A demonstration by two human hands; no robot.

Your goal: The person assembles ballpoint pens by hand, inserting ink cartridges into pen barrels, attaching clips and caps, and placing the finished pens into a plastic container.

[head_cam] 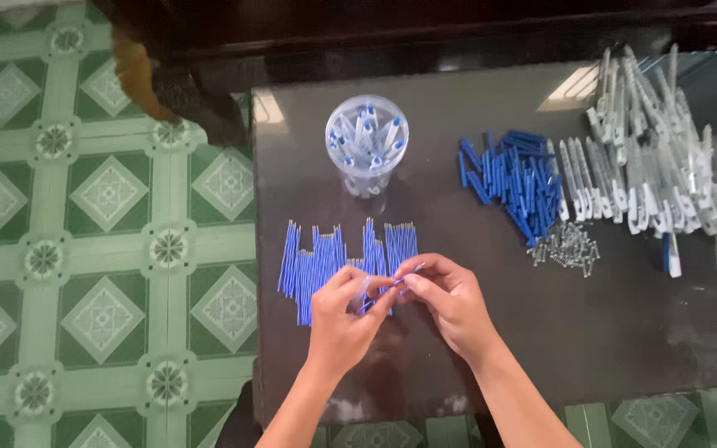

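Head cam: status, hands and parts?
Left hand and right hand together pinch one blue refill. Refill row just behind. Nothing blocking.

Left hand (343,319), right hand (451,303): bare, no sleeves, rings or watch visible; forearms uncovered.

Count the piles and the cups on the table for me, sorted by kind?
Clear plastic cup: 1
Blue refill pile: 1
Blue cap pile: 1
White pen barrel pile: 1
Small metal spring pile: 1
Total: 5
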